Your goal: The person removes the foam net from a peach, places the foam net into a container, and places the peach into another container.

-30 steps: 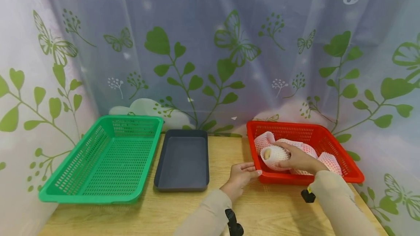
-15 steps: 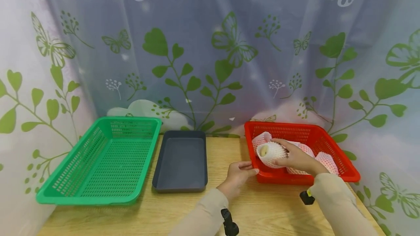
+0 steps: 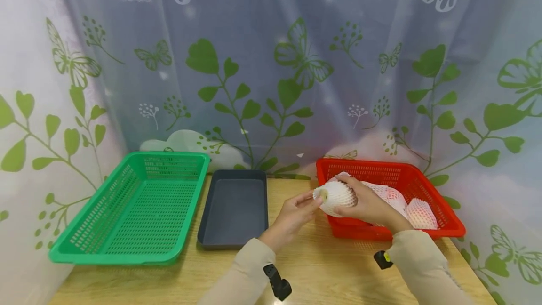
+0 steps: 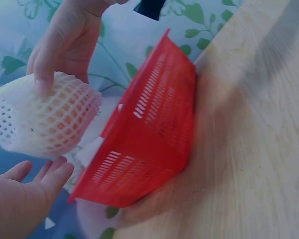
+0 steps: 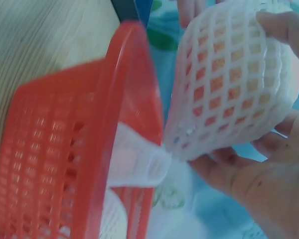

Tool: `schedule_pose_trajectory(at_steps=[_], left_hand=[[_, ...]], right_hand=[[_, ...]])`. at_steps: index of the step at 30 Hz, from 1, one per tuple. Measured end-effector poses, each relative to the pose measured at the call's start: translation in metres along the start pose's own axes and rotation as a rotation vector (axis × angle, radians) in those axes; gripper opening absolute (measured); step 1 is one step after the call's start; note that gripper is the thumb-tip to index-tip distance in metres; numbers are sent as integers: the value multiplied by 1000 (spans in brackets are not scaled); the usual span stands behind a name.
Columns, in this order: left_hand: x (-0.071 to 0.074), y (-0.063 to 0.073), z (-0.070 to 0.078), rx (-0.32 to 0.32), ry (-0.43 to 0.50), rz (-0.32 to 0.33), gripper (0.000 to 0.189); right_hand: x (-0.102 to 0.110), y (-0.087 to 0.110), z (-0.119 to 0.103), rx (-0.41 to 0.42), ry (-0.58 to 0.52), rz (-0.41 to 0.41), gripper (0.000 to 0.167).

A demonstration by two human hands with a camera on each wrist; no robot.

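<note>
A round fruit in a white foam net [image 3: 337, 198] is held up over the left edge of the red basket [image 3: 354, 230]. Its pale end pokes from the net's opening, facing left. My right hand [image 3: 374, 206] grips it from the right, thumb and fingers around the net, as the right wrist view shows too. Close to that pale end, my left hand [image 3: 292, 218] has its fingers extended. In the left wrist view, the left fingers [image 4: 55, 174] lie just below the netted fruit [image 4: 55, 117], apart from it. Inside the red basket sit several more netted fruits [image 3: 420, 214], pink and white.
A dark grey tray [image 3: 233, 244] stands on the wooden table [image 3: 322, 267], left of the hands. Further left is a green basket [image 3: 123, 259] with perforated walls. Behind everything hangs a curtain [image 3: 254, 60] printed with butterflies and leaves.
My right hand has lifted the netted fruit and carried it left, out over the basket's edge. My left hand has let go of the basket rim and moved up to the fruit.
</note>
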State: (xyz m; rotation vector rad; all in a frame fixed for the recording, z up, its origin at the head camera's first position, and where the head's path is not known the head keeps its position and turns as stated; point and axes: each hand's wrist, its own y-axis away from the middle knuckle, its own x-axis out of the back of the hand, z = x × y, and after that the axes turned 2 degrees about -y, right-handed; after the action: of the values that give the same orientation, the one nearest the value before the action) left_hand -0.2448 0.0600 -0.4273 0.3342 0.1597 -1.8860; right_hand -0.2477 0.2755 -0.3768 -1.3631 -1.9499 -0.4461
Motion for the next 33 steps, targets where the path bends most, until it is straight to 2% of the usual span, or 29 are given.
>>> schedule_pose_trajectory(at_steps=[7, 15, 18, 23, 29, 33], left_hand=[[16, 13, 11, -29, 65, -57, 57], [38, 27, 12, -24, 80, -90, 59], [46, 33, 11, -20, 52, -91, 61], [55, 39, 7, 0, -35, -56, 66], [65, 46, 2, 31, -94, -25, 64], [77, 52, -1, 40, -88, -60, 64]], right_hand=[[-24, -6, -19, 126, 44, 69, 76], [-52, -9, -30, 257, 173, 189, 79], [-63, -9, -33, 263, 174, 202, 79], [-84, -6, -37, 259, 192, 220, 80], [-104, -2, -40, 275, 174, 221, 89], [-110, 4, -39, 233, 130, 176, 96]])
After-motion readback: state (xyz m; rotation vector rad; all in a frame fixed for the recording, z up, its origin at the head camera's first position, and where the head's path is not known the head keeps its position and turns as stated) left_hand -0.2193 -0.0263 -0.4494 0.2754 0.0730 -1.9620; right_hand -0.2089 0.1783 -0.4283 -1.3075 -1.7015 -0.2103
